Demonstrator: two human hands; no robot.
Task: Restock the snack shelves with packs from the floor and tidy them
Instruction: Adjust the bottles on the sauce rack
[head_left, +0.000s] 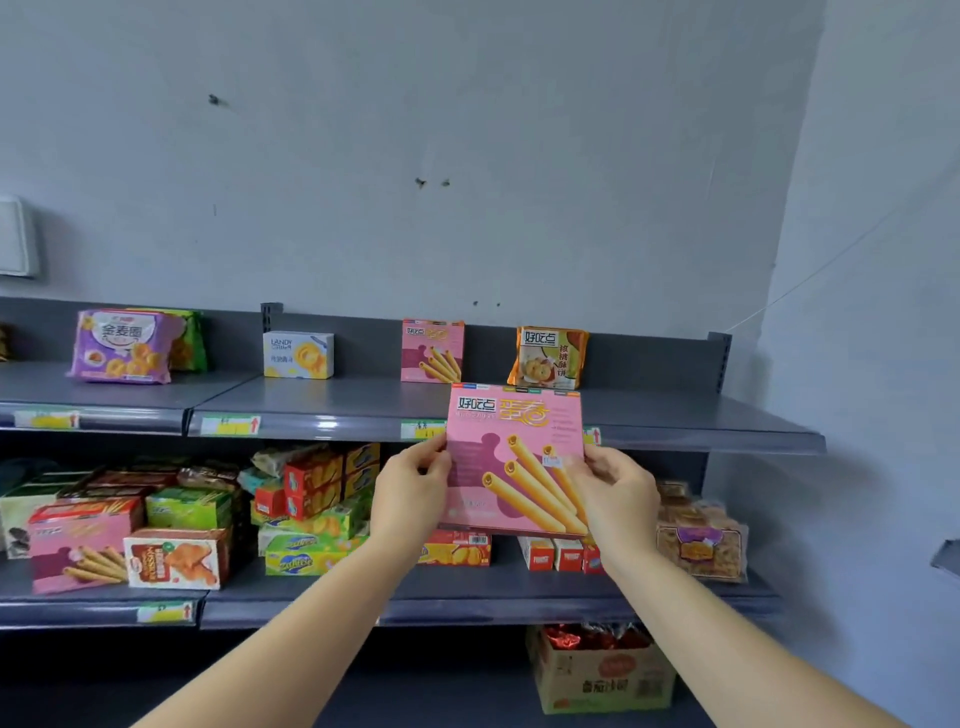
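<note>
A pink egg-roll box (511, 457) is held upright in front of the top shelf (332, 400), its top edge level with the shelf's front lip. My left hand (410, 493) grips its left edge and my right hand (615, 491) grips its right edge, thumbs on the front face. A matching pink box (432, 351) stands at the back of the top shelf, just above and left of the held one. An orange walnut-biscuit pack (549, 358) stands to its right.
The top shelf also carries a white-yellow box (298, 355) and a purple pack (123, 345). The middle shelf (467, 582) is crowded with red, green and pink boxes. A cardboard carton (602, 675) of snacks sits below at the right.
</note>
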